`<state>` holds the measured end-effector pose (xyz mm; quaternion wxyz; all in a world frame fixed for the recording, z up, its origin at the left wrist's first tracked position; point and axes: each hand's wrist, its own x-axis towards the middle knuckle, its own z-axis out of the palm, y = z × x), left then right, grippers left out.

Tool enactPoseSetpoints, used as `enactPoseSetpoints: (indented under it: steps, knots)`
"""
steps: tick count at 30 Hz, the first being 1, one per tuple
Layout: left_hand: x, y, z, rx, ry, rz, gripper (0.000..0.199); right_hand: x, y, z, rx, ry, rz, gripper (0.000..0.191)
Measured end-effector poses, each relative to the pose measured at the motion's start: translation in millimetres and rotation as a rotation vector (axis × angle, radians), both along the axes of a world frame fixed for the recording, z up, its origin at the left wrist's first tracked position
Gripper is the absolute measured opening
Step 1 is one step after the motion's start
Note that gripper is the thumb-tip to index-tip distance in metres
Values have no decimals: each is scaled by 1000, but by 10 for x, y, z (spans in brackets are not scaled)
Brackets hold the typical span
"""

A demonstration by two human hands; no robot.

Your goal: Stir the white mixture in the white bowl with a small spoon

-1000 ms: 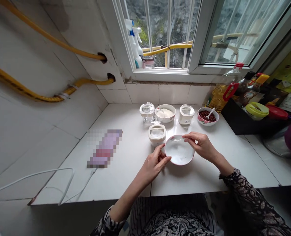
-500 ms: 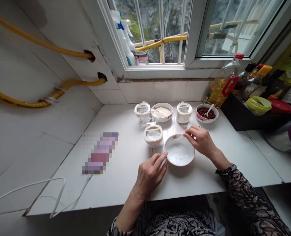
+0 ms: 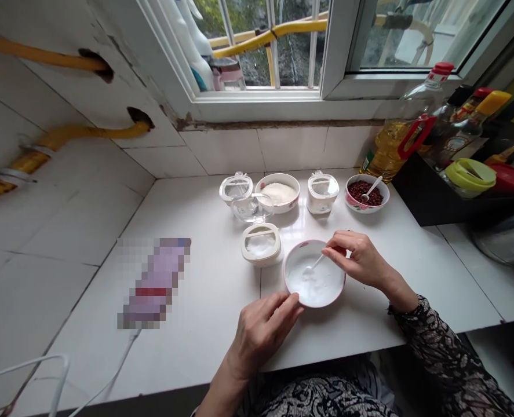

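A white bowl (image 3: 288, 272) with a pink rim stands on the counter in front of me, white granules (image 3: 315, 289) spread over its bottom. My left hand (image 3: 263, 333) pinches the bowl's near left rim between thumb and fingers. Closed on the handle of a small white spoon (image 3: 316, 263), my right hand (image 3: 356, 258) is over the bowl's right side. The spoon slants down to the left, its tip among the granules. Just behind the bowl, to the left, an open-lidded container (image 3: 261, 260) holds a similar white substance.
Farther back are two lidded containers (image 3: 236, 188) (image 3: 321, 201), a bowl of pale grains (image 3: 298, 200) and a bowl of dark red beans (image 3: 367, 208) with a spoon. An oil bottle (image 3: 385, 145) and a black condiment box (image 3: 417, 200) stand right. A pixelated object (image 3: 156, 284) with a cable lies left.
The spoon's tip has moved from near the bowl's far rim toward me, into the granules. My left hand has slid along the rim toward the near side. The camera view has shifted closer.
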<state>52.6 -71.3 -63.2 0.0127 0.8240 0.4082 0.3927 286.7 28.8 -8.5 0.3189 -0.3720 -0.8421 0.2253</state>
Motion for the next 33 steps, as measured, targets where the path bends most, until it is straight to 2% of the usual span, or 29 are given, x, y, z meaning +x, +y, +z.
enactPoseSetpoints:
  steps: [6,10,13,15,17,19,23,27,31,33]
  knots:
    - [12,26,21,-9,10,-10,15,-29,-5,43,85,-84,31,28]
    - [13,24,25,19,14,-9,14,-57,-6,47,158,-64,-55,28]
    - [13,32,15,68,13,-5,12,-117,-26,23,298,-82,-102,28]
    - [15,38,10,81,22,-7,11,-163,-48,10,366,-113,-47,28]
    - [17,42,12,81,34,-2,10,-196,-69,7,369,-134,96,29]
    - [19,45,18,88,42,5,10,-211,-83,6,355,-135,160,30]
    - [24,44,28,105,48,13,10,-223,-90,-15,402,-108,4,30]
    - [22,40,27,103,54,21,10,-225,-88,-39,388,-93,80,31]
    - [26,40,27,111,57,23,11,-224,-80,-52,344,-132,-53,32]
    - [31,42,28,119,53,24,11,-243,-84,-65,337,-143,-56,32]
